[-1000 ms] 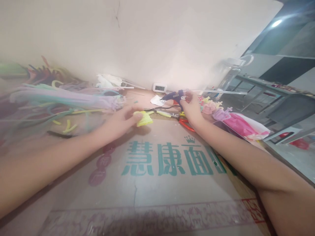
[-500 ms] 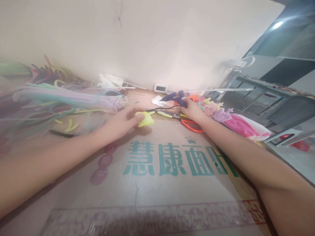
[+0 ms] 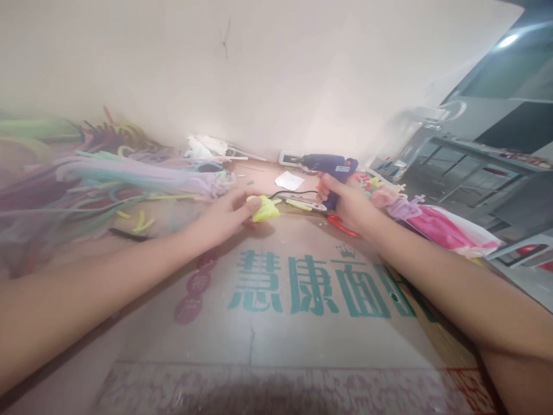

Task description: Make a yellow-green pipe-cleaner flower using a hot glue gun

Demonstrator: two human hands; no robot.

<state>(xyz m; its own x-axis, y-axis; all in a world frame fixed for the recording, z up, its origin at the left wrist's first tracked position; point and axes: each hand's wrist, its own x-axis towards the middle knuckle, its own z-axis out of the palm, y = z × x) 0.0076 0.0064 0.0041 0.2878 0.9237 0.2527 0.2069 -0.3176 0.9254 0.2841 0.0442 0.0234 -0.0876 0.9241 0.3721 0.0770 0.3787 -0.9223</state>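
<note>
Bright-yellow soft bundle (image 3: 265,210)—pinched at its left end by the left hand's (image 3: 233,214) fingers, over the surface (image 3: 276,349) toward its far edge. The right hand's (image 3: 355,202) fingers wrap a blue plastic glue gun (image 3: 326,163)—nozzle leftward, barrel nearly level.

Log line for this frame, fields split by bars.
left hand: holds yellow piece | right hand: grips glue gun | scissors: on table

A printed sheet-covered table (image 3: 276,340) carries red-handled scissors (image 3: 343,225) and white paper (image 3: 290,181).
</note>
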